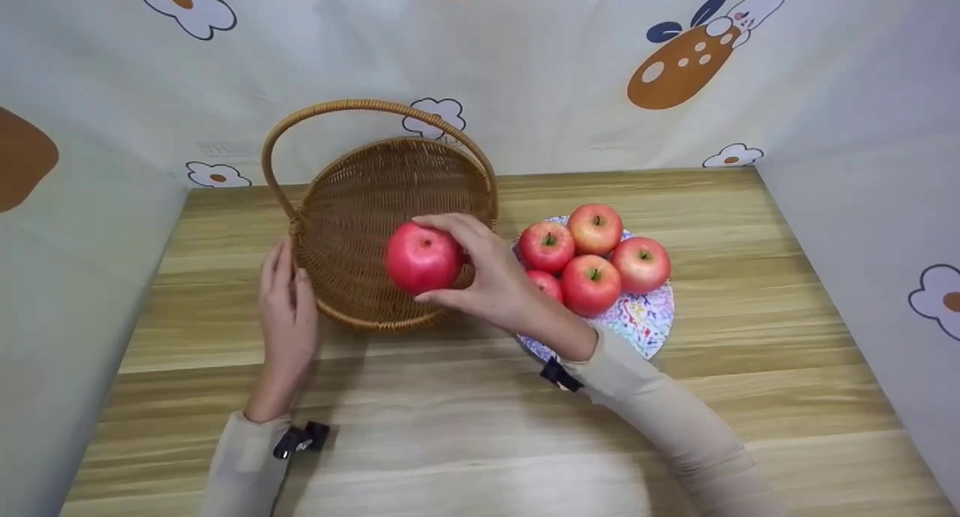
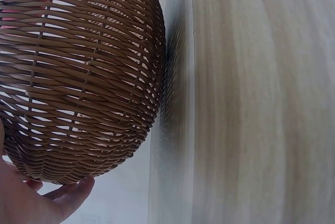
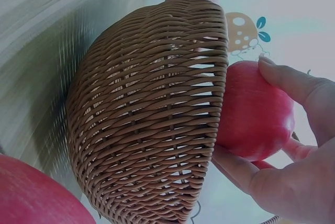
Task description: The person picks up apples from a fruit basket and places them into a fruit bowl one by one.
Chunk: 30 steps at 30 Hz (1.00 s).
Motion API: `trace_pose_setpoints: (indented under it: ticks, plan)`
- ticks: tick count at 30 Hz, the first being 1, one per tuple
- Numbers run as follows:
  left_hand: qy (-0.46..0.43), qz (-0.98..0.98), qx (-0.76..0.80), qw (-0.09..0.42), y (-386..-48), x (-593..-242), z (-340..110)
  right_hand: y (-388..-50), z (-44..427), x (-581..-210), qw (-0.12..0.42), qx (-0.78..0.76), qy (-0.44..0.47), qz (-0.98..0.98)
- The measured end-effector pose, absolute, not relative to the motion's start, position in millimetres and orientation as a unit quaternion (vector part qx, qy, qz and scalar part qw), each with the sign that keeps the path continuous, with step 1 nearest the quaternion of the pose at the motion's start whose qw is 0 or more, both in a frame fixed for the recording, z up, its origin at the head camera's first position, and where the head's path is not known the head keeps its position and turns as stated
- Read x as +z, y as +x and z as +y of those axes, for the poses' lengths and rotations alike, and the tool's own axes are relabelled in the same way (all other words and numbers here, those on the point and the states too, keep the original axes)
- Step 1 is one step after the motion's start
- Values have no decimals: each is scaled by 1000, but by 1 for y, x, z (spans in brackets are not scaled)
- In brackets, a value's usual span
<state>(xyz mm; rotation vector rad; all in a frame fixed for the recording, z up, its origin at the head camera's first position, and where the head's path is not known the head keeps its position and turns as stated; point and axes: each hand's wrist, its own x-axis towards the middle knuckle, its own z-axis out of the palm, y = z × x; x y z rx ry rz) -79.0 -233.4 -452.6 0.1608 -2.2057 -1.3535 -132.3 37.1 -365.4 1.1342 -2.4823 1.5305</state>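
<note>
A red apple [image 1: 424, 258] is held between the thumb and fingers of my right hand [image 1: 487, 277], over the mouth of a brown wicker basket [image 1: 360, 224]. In the right wrist view the apple [image 3: 256, 111] is beside the basket's rim, and the weave covers part of it. My left hand [image 1: 289, 307] rests with fairly straight fingers against the basket's left side, near the foot of its handle [image 1: 352, 106]. The left wrist view shows fingers [image 2: 76, 198] touching the outer weave [image 2: 84, 77]. No fruit shows inside the basket.
Right of the basket, several red apples [image 1: 592, 284] sit on a colourful patterned plate [image 1: 649, 322], partly under my right forearm. The wooden table [image 1: 420, 427] is bounded by a printed cloth backdrop [image 1: 555, 89] behind and at both sides.
</note>
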Motion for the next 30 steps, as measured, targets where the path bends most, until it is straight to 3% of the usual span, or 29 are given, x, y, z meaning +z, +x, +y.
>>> trace_pose_setpoints:
  ticks: [30]
  plan:
    - [53, -824, -486, 287, -80, -453, -233, -104, 65, -368, 21, 543, 359, -759]
